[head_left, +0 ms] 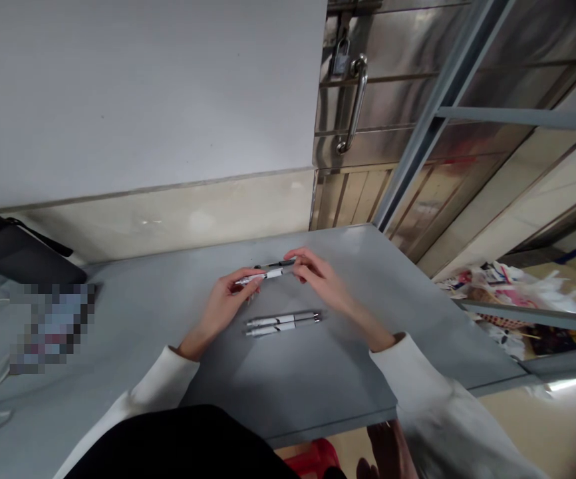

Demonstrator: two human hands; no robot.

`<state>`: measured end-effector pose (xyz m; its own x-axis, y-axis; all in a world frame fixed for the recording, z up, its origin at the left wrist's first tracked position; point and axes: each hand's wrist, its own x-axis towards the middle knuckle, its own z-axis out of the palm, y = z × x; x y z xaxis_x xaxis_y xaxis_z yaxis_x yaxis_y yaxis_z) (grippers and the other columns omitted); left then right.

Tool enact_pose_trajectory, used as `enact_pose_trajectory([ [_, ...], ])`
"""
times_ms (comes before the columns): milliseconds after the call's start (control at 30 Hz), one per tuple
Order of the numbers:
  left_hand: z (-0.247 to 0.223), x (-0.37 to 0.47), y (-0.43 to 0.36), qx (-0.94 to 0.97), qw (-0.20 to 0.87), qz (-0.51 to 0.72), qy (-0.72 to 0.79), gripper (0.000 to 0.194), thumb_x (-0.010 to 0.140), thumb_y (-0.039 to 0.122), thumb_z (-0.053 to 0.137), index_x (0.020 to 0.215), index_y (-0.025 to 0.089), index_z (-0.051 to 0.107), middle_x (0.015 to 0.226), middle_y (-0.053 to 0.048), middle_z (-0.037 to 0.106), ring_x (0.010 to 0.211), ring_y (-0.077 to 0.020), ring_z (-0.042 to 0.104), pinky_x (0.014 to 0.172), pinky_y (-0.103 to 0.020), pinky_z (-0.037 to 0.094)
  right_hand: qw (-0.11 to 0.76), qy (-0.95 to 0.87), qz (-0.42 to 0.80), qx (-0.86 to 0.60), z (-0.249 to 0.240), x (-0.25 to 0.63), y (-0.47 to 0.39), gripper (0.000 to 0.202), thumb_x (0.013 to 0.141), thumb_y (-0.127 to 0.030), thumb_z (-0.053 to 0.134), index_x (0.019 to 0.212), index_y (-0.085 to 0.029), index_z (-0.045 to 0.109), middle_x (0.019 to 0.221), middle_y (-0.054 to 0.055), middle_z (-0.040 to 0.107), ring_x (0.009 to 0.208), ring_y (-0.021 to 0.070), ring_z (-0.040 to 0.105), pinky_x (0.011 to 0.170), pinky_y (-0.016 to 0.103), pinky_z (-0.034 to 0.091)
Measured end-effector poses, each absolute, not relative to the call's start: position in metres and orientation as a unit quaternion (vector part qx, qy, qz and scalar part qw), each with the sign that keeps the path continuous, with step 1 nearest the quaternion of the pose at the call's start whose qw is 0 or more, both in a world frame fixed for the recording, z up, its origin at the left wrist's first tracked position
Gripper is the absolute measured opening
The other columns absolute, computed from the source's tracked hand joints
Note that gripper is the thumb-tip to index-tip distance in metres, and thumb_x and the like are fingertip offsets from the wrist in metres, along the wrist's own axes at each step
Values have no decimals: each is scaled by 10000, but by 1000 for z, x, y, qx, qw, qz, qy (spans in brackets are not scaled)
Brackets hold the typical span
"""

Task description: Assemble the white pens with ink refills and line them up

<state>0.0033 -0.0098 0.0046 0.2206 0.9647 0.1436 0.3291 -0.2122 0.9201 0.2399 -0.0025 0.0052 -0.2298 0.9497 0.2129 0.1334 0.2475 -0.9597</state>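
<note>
Grey table [133, 319] meets 1 white wall [143, 93]. Left hand [218, 303] pinches 1 white pen [274, 273] just above the surface. Right hand [325, 283] curls near the pen's opposite end; whether it grips cannot be determined. For best control, the pen should stay low and steady. Count: 1 held pen, 2 resting pens [285, 319] side by side, 1 dark slender item [278, 263] beyond.

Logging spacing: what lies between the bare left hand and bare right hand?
Head view: a slim white-and-silver pen, held by the left hand, and a thin dark object beyond.
</note>
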Motion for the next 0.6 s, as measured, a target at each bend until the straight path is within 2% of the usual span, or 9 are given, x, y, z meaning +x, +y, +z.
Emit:
enact_pose_trajectory([
  [67,4,3,-10,674,402,396,477,367,928,492,690,1122,206,811,790,-19,707,674,-168,596,648,-268,474,455,-649,450,-411,5,240,-2,194,970,-387,553,1105,-284,645,721,-20,465,688,192,470,674,349,399],
  [167,4,3,-9,680,399,391,475,370,932,494,684,1126,204,809,807,-24,717,679,-170,602,659,-273,479,443,-633,479,-417,3,239,-1,235,979,-442,541,1112,-275,637,667,-40,411,621,179,432,622,338,369],
  [300,4,4,-10,675,405,392,476,375,927,500,694,1115,197,811,806,-26,722,686,-170,611,666,-274,487,438,-618,487,-434,3,238,-1,272,978,-496,538,1049,-257,647,660,-41,424,609,170,446,615,330,370],
  [467,4,3,-10,670,408,399,475,379,924,513,704,1112,202,813,821,-27,726,701,-170,613,668,-272,495,452,-649,452,-412,7,239,-3,199,991,-401,534,1034,-252,659,723,-12,505,699,190,488,678,345,383],
  [600,3,3,-9,675,400,398,476,395,932,526,690,1125,203,812,817,-28,725,704,-176,616,668,-274,496,444,-663,444,-408,5,240,-2,196,1007,-369,523,1069,-251,668,747,-15,478,682,179,435,654,335,332],
])
